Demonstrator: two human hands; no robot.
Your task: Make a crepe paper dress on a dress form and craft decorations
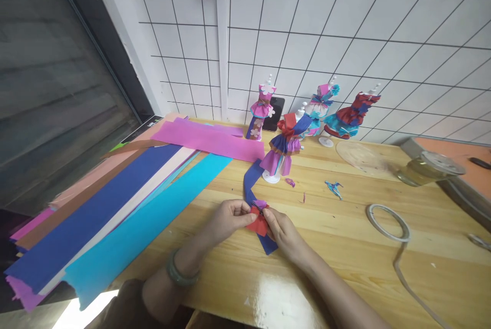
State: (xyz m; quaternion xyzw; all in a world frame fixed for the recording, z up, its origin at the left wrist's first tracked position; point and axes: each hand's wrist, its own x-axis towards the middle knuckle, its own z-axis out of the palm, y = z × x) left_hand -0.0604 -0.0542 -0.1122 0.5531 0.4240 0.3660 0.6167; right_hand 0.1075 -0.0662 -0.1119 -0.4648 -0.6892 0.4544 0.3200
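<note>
A small red and purple paper piece (258,222) is pinched between my two hands above the wooden table. My left hand (229,220) grips its left side with thumb and fingers. On its right side my right hand (282,229) holds it with the fingertips. Beneath it runs a dark blue paper strip (252,177), which bends and comes out below my fingers. Just beyond my hands, a small dress form (284,145) in red, blue and purple paper stands on a round white base.
Long coloured paper strips (146,216) cover the left side. More dressed forms (353,114) and a phone (276,114) are by the tiled wall. To the right are a tape roll (388,222), a glass cup (429,168), scissor handles (479,241) and paper scraps (334,189).
</note>
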